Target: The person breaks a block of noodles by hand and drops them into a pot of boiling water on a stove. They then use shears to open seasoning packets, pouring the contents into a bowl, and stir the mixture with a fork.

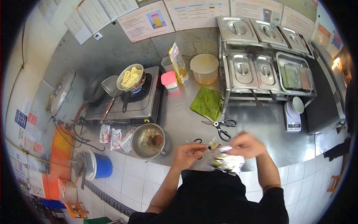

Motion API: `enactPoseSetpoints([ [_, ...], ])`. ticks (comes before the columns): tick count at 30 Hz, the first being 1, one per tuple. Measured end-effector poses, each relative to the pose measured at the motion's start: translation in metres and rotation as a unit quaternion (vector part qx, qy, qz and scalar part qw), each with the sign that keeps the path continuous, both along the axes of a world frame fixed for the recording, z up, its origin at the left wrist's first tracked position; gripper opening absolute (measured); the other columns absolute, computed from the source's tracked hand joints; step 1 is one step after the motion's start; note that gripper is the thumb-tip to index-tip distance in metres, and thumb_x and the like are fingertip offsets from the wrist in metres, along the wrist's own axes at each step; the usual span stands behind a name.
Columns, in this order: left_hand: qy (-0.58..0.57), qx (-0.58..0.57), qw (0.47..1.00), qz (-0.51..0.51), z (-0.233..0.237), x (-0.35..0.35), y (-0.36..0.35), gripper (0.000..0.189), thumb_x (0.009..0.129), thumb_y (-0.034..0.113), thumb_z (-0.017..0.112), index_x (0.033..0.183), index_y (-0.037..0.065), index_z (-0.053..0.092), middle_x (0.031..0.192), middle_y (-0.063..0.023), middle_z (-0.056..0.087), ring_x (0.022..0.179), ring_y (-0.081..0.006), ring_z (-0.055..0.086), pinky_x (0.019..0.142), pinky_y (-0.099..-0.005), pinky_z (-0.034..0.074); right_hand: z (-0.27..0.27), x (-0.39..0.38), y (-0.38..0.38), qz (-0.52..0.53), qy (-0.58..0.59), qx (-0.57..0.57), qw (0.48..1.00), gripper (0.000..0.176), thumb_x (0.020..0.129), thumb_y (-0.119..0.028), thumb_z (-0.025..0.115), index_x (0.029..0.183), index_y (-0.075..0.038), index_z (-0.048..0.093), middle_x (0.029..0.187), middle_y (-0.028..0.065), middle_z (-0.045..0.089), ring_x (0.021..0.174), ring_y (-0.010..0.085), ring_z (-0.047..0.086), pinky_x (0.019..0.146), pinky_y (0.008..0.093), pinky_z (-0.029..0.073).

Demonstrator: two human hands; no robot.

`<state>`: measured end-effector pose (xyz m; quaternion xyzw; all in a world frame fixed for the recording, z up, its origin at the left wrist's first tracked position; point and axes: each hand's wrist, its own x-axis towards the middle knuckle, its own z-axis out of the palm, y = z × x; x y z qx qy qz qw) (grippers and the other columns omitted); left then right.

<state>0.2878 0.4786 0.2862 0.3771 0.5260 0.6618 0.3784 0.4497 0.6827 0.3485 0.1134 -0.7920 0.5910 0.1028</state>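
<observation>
A shiny silver foil packet [228, 161] is at the counter's front edge, blurred by motion. My right hand [246, 145] is closed on its upper side. Just left of it, my left hand [188, 155] has its fingers pinched together; what they hold, if anything, I cannot make out. A small sachet [214, 144] shows between the hands. Dark loops [198, 141], like scissor handles, show partly behind my left hand. Black-handled scissors [223, 128] lie open on the steel counter beyond my hands.
A pan of noodles [130, 77] sits over a lit flame on the gas stove [140, 102]. A metal bowl [148, 141] with a spoon stands left, beside several sachets [116, 139]. A green cloth [207, 103], a plastic tub [204, 69], lidded steel containers [242, 71] and a scale [292, 117] stand farther back.
</observation>
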Motion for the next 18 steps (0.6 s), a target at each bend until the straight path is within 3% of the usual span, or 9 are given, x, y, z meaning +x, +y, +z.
enactPoseSetpoints([
  [2, -0.030, 0.071, 0.997, 0.022, -0.009, -0.011, -0.008, 0.019, 0.083, 0.006, 0.065, 0.099, -0.005, 0.066, 0.087, -0.0094, 0.065, 0.078, -0.0143, 0.060, 0.072, -0.0251, 0.048, -0.048, 0.019, 0.031, 0.143, 0.116, -0.519, 0.835, 0.018, 0.086, -0.013, 0.062, 0.075, 0.001, 0.057, 0.056, 0.0057, 0.051, 0.051, 0.0125, 0.052, 0.046, 0.0306, 0.037],
  [3, -0.003, 0.059, 0.998, 0.037, -0.014, -0.020, -0.014, 0.020, 0.084, 0.007, 0.065, 0.100, -0.005, 0.065, 0.088, -0.0104, 0.065, 0.080, -0.0164, 0.061, 0.074, -0.0271, 0.049, -0.104, 0.029, 0.051, -0.090, -0.093, -0.408, 0.904, 0.018, 0.085, -0.011, 0.062, 0.070, -0.003, 0.055, 0.058, 0.0040, 0.051, 0.049, 0.0100, 0.047, 0.043, 0.0268, 0.034],
  [4, 0.023, 0.050, 0.997, 0.052, -0.017, -0.026, -0.017, 0.022, 0.084, 0.008, 0.065, 0.101, -0.005, 0.065, 0.088, -0.0114, 0.065, 0.082, -0.0184, 0.061, 0.075, -0.0292, 0.049, -0.041, 0.010, 0.025, -0.219, -0.048, 0.028, 0.974, 0.018, 0.083, -0.008, 0.062, 0.068, -0.006, 0.054, 0.060, 0.0017, 0.051, 0.050, 0.0078, 0.045, 0.043, 0.0242, 0.035],
  [6, -0.004, 0.076, 0.996, 0.047, -0.019, -0.027, -0.020, 0.023, 0.084, 0.010, 0.065, 0.102, -0.005, 0.064, 0.088, -0.0117, 0.064, 0.081, -0.0184, 0.061, 0.074, -0.0293, 0.049, -0.051, 0.034, 0.029, -0.225, -0.050, -0.112, 0.967, 0.015, 0.081, -0.007, 0.063, 0.069, -0.004, 0.054, 0.061, -0.0004, 0.051, 0.054, 0.0071, 0.047, 0.046, 0.0238, 0.037],
  [10, -0.059, 0.116, 0.990, 0.052, -0.022, -0.022, -0.018, 0.025, 0.084, 0.012, 0.065, 0.102, -0.005, 0.064, 0.087, -0.0122, 0.064, 0.081, -0.0183, 0.060, 0.072, -0.0291, 0.048, -0.078, 0.029, 0.025, -0.200, 0.023, -0.090, 0.975, 0.009, 0.075, -0.004, 0.067, 0.074, -0.002, 0.059, 0.064, -0.0003, 0.055, 0.057, 0.0077, 0.049, 0.051, 0.0230, 0.039],
  [12, -0.050, 0.101, 0.992, 0.057, -0.019, -0.021, -0.010, 0.026, 0.083, 0.016, 0.066, 0.100, -0.004, 0.065, 0.084, -0.0121, 0.064, 0.078, -0.0186, 0.060, 0.071, -0.0300, 0.048, -0.073, 0.039, 0.017, -0.160, -0.041, -0.325, 0.931, 0.012, 0.071, -0.003, 0.068, 0.080, -0.001, 0.060, 0.066, 0.0006, 0.058, 0.059, 0.0078, 0.051, 0.054, 0.0223, 0.041],
  [14, -0.050, 0.068, 0.994, 0.063, -0.021, -0.013, -0.018, 0.028, 0.082, 0.020, 0.068, 0.098, -0.003, 0.066, 0.082, -0.0119, 0.064, 0.076, -0.0190, 0.060, 0.071, -0.0310, 0.047, -0.070, 0.020, 0.022, -0.129, -0.012, -0.045, 0.991, 0.013, 0.072, -0.005, 0.067, 0.081, 0.001, 0.059, 0.067, 0.0015, 0.059, 0.062, 0.0059, 0.050, 0.055, 0.0224, 0.039],
  [16, -0.037, 0.033, 0.997, 0.062, -0.024, -0.014, -0.015, 0.031, 0.082, 0.022, 0.067, 0.101, -0.003, 0.066, 0.083, -0.0121, 0.064, 0.077, -0.0190, 0.060, 0.072, -0.0309, 0.047, -0.072, 0.020, 0.017, -0.133, -0.162, -0.086, 0.974, 0.013, 0.076, -0.008, 0.066, 0.081, 0.001, 0.058, 0.068, 0.0029, 0.059, 0.062, 0.0065, 0.049, 0.055, 0.0232, 0.040],
  [18, -0.034, 0.009, 0.998, 0.051, -0.022, -0.013, -0.010, 0.037, 0.082, 0.026, 0.068, 0.106, -0.003, 0.063, 0.089, -0.0123, 0.064, 0.080, -0.0183, 0.060, 0.075, -0.0309, 0.047, -0.072, 0.015, 0.021, -0.110, -0.090, -0.077, 0.987, 0.012, 0.079, -0.009, 0.065, 0.081, 0.001, 0.059, 0.067, 0.0024, 0.058, 0.062, 0.0065, 0.049, 0.054, 0.0239, 0.039],
])
